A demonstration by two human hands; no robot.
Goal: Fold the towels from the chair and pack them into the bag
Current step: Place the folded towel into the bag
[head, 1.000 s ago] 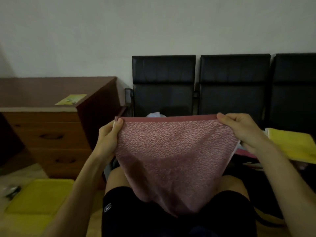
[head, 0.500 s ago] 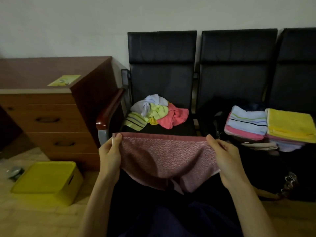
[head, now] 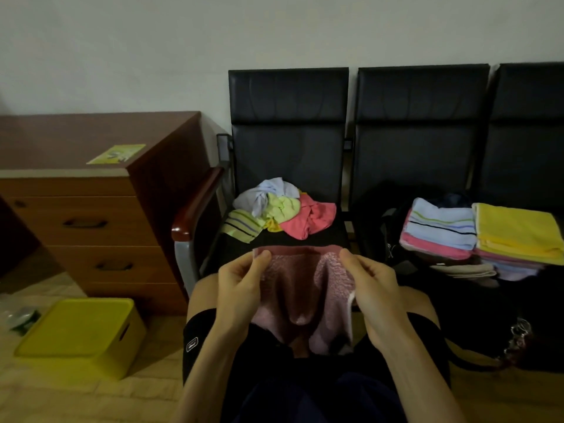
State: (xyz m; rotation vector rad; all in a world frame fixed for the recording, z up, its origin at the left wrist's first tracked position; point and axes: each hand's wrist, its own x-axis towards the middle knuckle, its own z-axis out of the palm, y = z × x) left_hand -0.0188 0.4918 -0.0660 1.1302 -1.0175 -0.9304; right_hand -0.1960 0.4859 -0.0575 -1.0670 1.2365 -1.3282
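Note:
I hold a dusty-pink towel [head: 300, 288] over my lap, and it sags in folds between my hands. My left hand [head: 241, 285] pinches its top left corner and my right hand [head: 370, 288] pinches its top right corner. Behind it, a heap of loose towels [head: 280, 209] in white, green, striped and coral lies on the seat of the left black chair [head: 288, 123]. Folded towels [head: 439, 230] are stacked on the dark bag [head: 381, 227] on the middle seat, with a yellow folded towel [head: 518, 227] beside them.
A brown drawer cabinet [head: 91, 209] stands at the left with a yellow-green card [head: 117, 154] on top. A yellow plastic box [head: 79, 334] sits on the floor at the lower left. A key ring [head: 518, 334] hangs at the right. More black chairs [head: 421, 123] line the wall.
My hands have come down and closer together, so the pink towel, stretched wide before, now hangs slack and bunched between them. The view tilted down, showing the towel heap and the stacks.

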